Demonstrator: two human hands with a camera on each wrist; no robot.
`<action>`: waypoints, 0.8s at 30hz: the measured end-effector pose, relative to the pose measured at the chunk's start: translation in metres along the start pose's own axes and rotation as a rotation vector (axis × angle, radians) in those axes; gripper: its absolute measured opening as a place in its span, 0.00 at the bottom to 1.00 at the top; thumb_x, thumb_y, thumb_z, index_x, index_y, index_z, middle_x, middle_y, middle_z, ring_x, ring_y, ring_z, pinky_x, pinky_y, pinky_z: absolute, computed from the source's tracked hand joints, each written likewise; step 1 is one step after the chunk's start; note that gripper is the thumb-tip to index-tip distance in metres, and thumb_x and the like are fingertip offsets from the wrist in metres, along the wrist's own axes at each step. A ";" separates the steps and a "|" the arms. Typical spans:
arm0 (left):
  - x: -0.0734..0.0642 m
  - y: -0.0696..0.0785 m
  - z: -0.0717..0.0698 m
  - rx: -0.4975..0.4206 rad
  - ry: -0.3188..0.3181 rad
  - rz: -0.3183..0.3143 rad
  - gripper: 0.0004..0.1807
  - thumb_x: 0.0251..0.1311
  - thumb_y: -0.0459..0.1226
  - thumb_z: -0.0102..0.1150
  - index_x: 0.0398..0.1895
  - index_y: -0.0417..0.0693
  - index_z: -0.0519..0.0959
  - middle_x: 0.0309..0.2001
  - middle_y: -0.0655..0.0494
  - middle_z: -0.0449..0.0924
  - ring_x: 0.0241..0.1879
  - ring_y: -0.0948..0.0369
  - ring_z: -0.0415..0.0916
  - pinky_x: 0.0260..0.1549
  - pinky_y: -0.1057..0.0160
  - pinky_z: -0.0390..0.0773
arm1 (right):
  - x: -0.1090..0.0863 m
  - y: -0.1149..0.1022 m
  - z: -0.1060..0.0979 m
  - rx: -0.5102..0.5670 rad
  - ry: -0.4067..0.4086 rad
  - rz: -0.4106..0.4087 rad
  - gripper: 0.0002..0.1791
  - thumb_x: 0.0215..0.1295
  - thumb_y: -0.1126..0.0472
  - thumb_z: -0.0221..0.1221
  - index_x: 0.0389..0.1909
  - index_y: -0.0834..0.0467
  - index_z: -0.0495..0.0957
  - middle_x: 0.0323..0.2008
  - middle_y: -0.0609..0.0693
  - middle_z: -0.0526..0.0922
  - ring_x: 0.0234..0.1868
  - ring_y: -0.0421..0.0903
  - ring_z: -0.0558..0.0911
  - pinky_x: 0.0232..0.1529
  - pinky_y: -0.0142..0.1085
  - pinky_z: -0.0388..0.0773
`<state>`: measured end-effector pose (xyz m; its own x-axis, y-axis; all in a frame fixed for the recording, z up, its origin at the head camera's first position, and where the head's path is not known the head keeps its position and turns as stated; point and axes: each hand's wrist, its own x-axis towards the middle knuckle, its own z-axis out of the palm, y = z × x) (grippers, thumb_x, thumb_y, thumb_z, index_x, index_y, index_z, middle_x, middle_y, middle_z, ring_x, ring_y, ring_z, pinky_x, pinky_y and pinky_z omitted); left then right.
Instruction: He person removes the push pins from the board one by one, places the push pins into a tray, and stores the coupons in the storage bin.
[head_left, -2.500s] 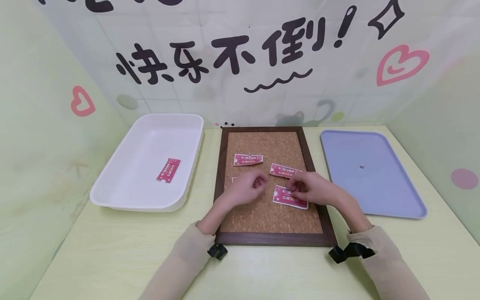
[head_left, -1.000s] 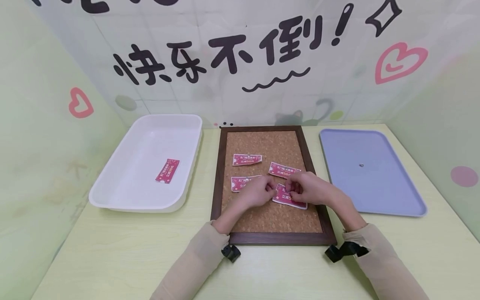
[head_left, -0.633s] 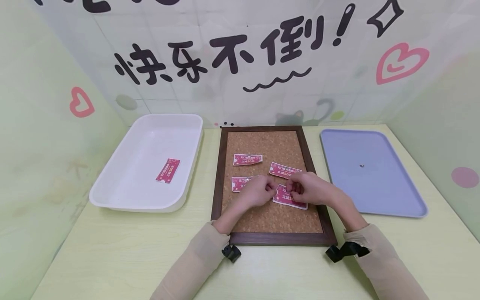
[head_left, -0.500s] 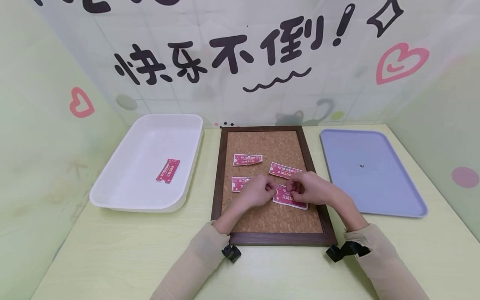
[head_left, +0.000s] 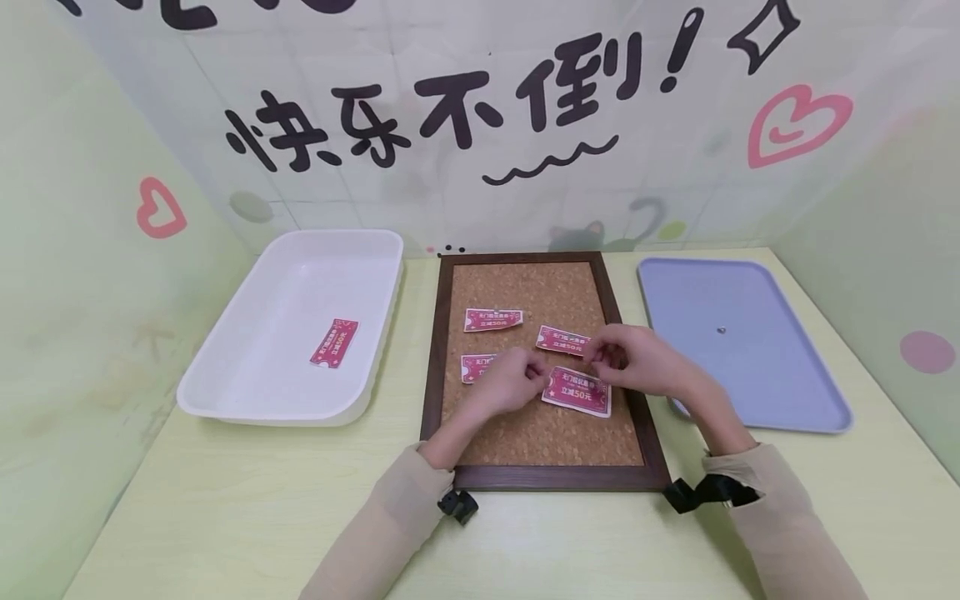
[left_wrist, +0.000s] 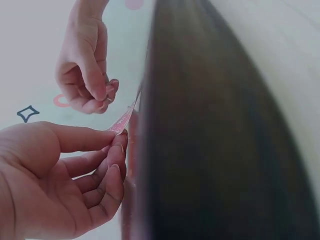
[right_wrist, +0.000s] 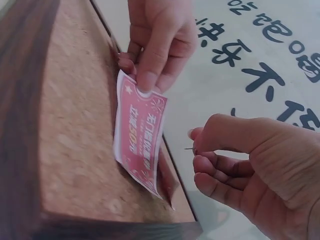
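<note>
In the head view my left hand (head_left: 508, 382) is over the framed cork board (head_left: 525, 446). Its thumb and fingers pinch the left edge of a red-and-white paper coupon (head_left: 576, 392), as the right wrist view also shows. This coupon (right_wrist: 140, 132) tilts up off the cork there. My right hand (head_left: 637, 358) hovers above the board's right side, apart from that coupon. Between its thumb and forefinger it pinches a thumbtack, whose thin metal point (right_wrist: 188, 148) sticks out; the tack's head is hidden. Further coupons lie on the cork: upper left (head_left: 492, 320), upper right (head_left: 561, 340) and middle left (head_left: 474, 369), partly covered.
Left of the board stands a white plastic bin (head_left: 247, 400) with one coupon (head_left: 334, 343) in it. On the right lies a pale purple tray (head_left: 780, 375) bearing one small metal tack (head_left: 722, 331). A printed wall (head_left: 480, 208) closes off the back of the table (head_left: 225, 517).
My left hand has come right to the lower right coupon's edge and stays there. In the last half second my right hand has moved right and up, uncovering more of that coupon.
</note>
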<state>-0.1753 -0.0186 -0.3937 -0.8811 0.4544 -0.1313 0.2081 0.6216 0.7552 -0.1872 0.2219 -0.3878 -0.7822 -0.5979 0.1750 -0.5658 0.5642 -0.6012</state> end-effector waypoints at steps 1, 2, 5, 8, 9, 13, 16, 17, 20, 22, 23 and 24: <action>-0.001 0.000 -0.002 0.001 0.001 0.004 0.07 0.69 0.33 0.60 0.40 0.40 0.86 0.29 0.57 0.79 0.27 0.64 0.73 0.26 0.69 0.72 | -0.001 0.001 -0.002 0.008 0.017 -0.012 0.10 0.57 0.77 0.63 0.36 0.60 0.83 0.31 0.46 0.82 0.29 0.38 0.77 0.30 0.35 0.79; -0.002 0.000 -0.003 0.001 0.002 0.007 0.07 0.69 0.33 0.60 0.40 0.40 0.86 0.30 0.56 0.79 0.27 0.64 0.73 0.26 0.69 0.72 | -0.002 0.001 -0.004 0.013 0.032 -0.023 0.11 0.57 0.77 0.63 0.36 0.61 0.83 0.32 0.47 0.83 0.29 0.38 0.77 0.30 0.34 0.79; -0.003 0.000 -0.010 0.003 0.010 0.023 0.08 0.69 0.33 0.60 0.41 0.39 0.86 0.30 0.56 0.80 0.27 0.64 0.74 0.27 0.69 0.72 | -0.005 0.003 -0.010 0.014 0.076 -0.062 0.13 0.55 0.79 0.61 0.38 0.62 0.82 0.34 0.49 0.83 0.31 0.38 0.78 0.31 0.34 0.79; -0.004 0.001 -0.016 0.001 0.020 0.041 0.08 0.70 0.33 0.59 0.41 0.38 0.86 0.31 0.55 0.81 0.28 0.64 0.74 0.28 0.69 0.73 | -0.008 0.004 -0.015 0.002 0.125 -0.099 0.14 0.53 0.81 0.61 0.38 0.64 0.82 0.34 0.52 0.83 0.32 0.37 0.78 0.32 0.33 0.80; -0.004 0.001 -0.019 -0.003 0.024 0.046 0.08 0.70 0.33 0.59 0.41 0.38 0.86 0.31 0.55 0.81 0.29 0.64 0.74 0.28 0.69 0.73 | -0.008 0.004 -0.016 -0.005 0.140 -0.109 0.14 0.53 0.81 0.61 0.38 0.64 0.82 0.34 0.52 0.83 0.32 0.37 0.78 0.32 0.33 0.80; -0.008 0.001 -0.029 -0.038 0.029 0.043 0.08 0.70 0.33 0.59 0.43 0.37 0.85 0.33 0.53 0.80 0.30 0.63 0.74 0.29 0.68 0.74 | -0.010 0.006 -0.021 -0.029 0.187 -0.125 0.14 0.52 0.82 0.61 0.37 0.64 0.83 0.33 0.50 0.83 0.32 0.37 0.78 0.31 0.31 0.79; -0.012 0.000 -0.037 -0.047 0.039 0.051 0.09 0.70 0.33 0.59 0.45 0.36 0.84 0.33 0.53 0.80 0.30 0.62 0.74 0.29 0.68 0.75 | -0.012 0.007 -0.025 -0.037 0.210 -0.126 0.14 0.52 0.82 0.63 0.36 0.63 0.82 0.33 0.48 0.82 0.32 0.37 0.79 0.32 0.30 0.79; -0.013 -0.001 -0.040 -0.051 0.045 0.052 0.09 0.70 0.33 0.59 0.45 0.36 0.84 0.33 0.53 0.80 0.31 0.62 0.74 0.29 0.67 0.75 | -0.013 0.008 -0.027 -0.036 0.216 -0.126 0.14 0.52 0.82 0.63 0.36 0.63 0.82 0.33 0.47 0.82 0.32 0.37 0.79 0.32 0.30 0.79; -0.016 -0.004 -0.047 -0.035 0.076 0.070 0.08 0.69 0.33 0.60 0.44 0.37 0.85 0.34 0.53 0.81 0.31 0.61 0.75 0.30 0.67 0.75 | -0.016 0.010 -0.031 -0.030 0.230 -0.128 0.15 0.53 0.82 0.63 0.37 0.63 0.82 0.33 0.48 0.82 0.32 0.37 0.79 0.33 0.28 0.79; -0.017 -0.008 -0.051 -0.024 0.100 0.070 0.08 0.69 0.34 0.60 0.43 0.38 0.85 0.34 0.54 0.82 0.31 0.62 0.75 0.30 0.67 0.75 | -0.018 0.012 -0.033 -0.029 0.245 -0.134 0.15 0.53 0.82 0.63 0.37 0.62 0.82 0.33 0.49 0.82 0.33 0.37 0.79 0.34 0.26 0.78; -0.017 -0.009 -0.054 -0.022 0.110 0.072 0.08 0.69 0.34 0.61 0.43 0.39 0.85 0.34 0.53 0.82 0.31 0.62 0.75 0.30 0.66 0.74 | -0.019 0.013 -0.035 -0.027 0.253 -0.137 0.15 0.52 0.82 0.62 0.37 0.63 0.82 0.33 0.49 0.82 0.33 0.36 0.79 0.35 0.25 0.78; -0.018 -0.011 -0.056 -0.015 0.119 0.075 0.08 0.69 0.34 0.61 0.42 0.39 0.86 0.33 0.54 0.82 0.30 0.61 0.74 0.30 0.66 0.74 | -0.019 0.014 -0.036 -0.026 0.260 -0.139 0.15 0.53 0.82 0.62 0.37 0.62 0.82 0.33 0.48 0.82 0.33 0.36 0.79 0.35 0.25 0.77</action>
<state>-0.1856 -0.0692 -0.3640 -0.9078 0.4194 0.0023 0.2693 0.5787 0.7698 -0.1893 0.2619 -0.3714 -0.7352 -0.5063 0.4506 -0.6763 0.5033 -0.5379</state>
